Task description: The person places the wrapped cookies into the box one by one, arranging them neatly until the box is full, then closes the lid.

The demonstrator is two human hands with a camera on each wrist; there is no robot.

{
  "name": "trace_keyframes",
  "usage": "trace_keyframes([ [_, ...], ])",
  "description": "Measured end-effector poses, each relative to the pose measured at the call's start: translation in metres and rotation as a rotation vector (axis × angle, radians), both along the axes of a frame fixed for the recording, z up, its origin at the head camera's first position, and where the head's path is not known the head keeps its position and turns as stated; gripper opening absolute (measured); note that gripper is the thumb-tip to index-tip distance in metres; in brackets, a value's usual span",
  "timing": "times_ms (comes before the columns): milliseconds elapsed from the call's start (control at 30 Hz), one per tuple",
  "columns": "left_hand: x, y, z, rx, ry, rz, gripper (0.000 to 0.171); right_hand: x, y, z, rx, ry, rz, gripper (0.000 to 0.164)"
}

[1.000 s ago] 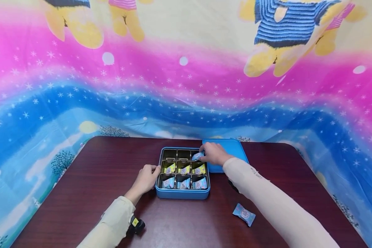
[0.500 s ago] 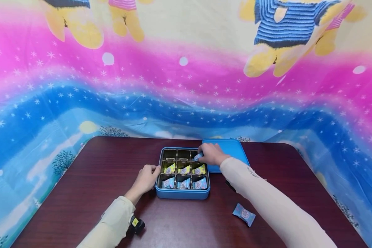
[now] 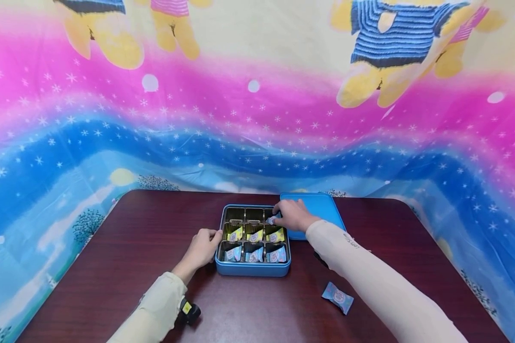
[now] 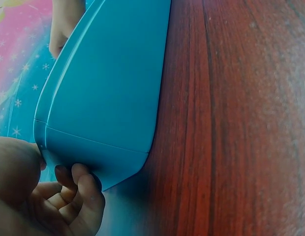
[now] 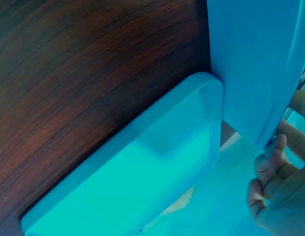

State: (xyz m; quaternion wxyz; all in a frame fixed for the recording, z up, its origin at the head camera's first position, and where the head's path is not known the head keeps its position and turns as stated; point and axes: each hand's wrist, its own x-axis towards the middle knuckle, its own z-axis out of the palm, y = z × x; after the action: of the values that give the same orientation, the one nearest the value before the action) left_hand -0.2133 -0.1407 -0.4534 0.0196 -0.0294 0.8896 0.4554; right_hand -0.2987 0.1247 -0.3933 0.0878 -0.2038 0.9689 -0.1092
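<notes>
Backdrop (image 3: 257, 119): printed cloth, pink over blue, hung behind the bench (image 3: 154, 219) and down its sides, probably as a screen. Bench: dark red-brown wood grain, 2 rounded far corners in view.

Box (image 3: 253, 270): blue, top off, standing flat between the far corners, set in from the far edge. 9 compartments, 3 rows of 3; dividers (image 3: 254, 221) presumably there to give each piece its own slot.

Lid (image 3: 328, 209): brighter blue, lying by the far edge, right of the box, 1 corner seemingly touching the box wall. Likely parked there to leave the box top accessible.

Hands, 2. Left hand (image 3: 202, 247): gripping the box's left side, thumb at the rim, fingers curled against the wall; I read it as bracing against sliding. Right hand (image 3: 293, 214): narrow, thumb and fingers pinching a blue packet (image 3: 272, 219) at the far-right compartment. Fingertip hold probably suits so tight a slot.

Small pieces. Middle row: 3 yellow packets (image 3: 254, 236). Nearest row: 3 light-blue packets (image 3: 254, 255); looks sorted by colour. Loose packet (image 3: 338, 298): also blue, flat on the bench between box and right edge, nearside, probably within easy right-hand reach.
</notes>
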Motion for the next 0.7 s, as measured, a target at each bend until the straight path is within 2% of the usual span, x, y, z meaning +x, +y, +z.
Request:
trace_keyframes([
  [233, 0.000, 0.001, -0.002, -0.004, 0.014, 0.000, 0.038, 0.000, 0.006, -0.005, -0.068, 0.030, 0.014, 0.029],
  [467, -0.001, 0.001, -0.002, -0.005, 0.008, -0.002, 0.038, 0.002, 0.012, -0.001, -0.119, 0.039, 0.003, 0.029],
  [700, -0.002, 0.002, -0.003, -0.013, 0.005, 0.000, 0.039, 0.006, 0.019, 0.003, -0.117, 0.066, -0.001, 0.028],
])
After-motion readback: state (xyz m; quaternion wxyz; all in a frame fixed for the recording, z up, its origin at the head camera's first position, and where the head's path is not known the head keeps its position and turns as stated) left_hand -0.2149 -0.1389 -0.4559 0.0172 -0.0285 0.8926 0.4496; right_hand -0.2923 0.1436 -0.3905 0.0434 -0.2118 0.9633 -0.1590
